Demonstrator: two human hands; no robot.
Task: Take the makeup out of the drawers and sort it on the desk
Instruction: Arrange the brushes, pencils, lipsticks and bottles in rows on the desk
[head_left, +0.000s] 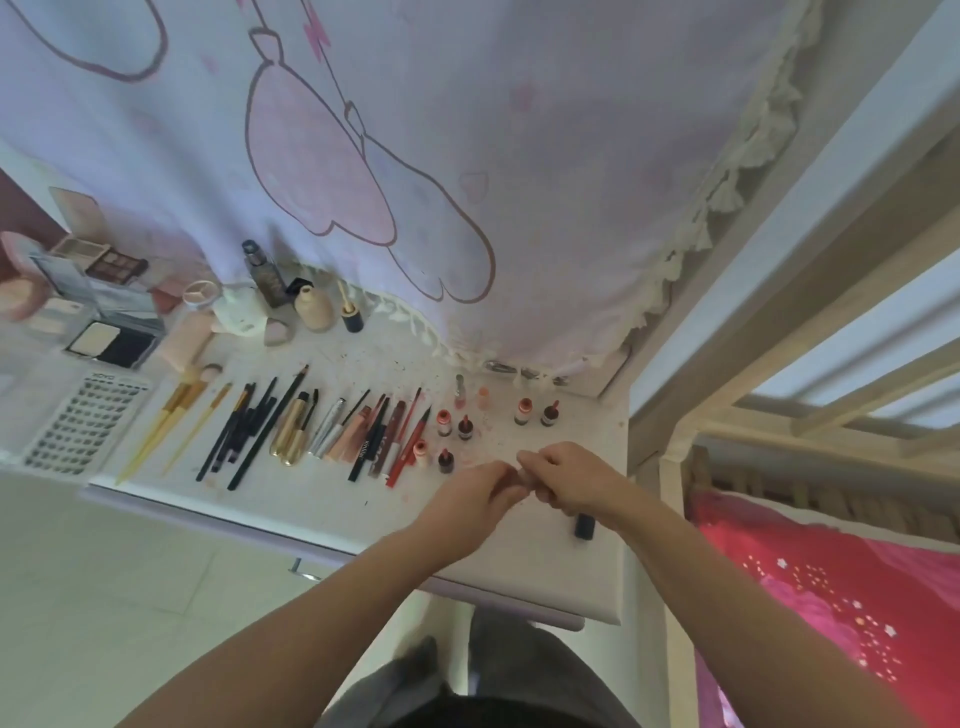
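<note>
My left hand (475, 493) and my right hand (569, 480) meet over the front right of the white desk (519, 566), fingers curled round a small item between them that I cannot make out. A black cap or tube (584, 525) lies on the desk below my right wrist. Makeup lies sorted in rows: gold-handled brushes (171, 421), black pencils (249, 426), gold and silver tubes (306, 426), red lip pencils (405, 441) and small round bottles (465, 428). Palettes (111, 338) and foundation bottles (314, 306) stand at the back left.
A lash tray (85, 423) lies at the desk's left end. A pink-printed cloth (415, 156) hangs behind the desk. A white bed frame (779, 364) and a red blanket (831, 597) are close on the right. A drawer handle (301, 569) shows under the desk's front edge.
</note>
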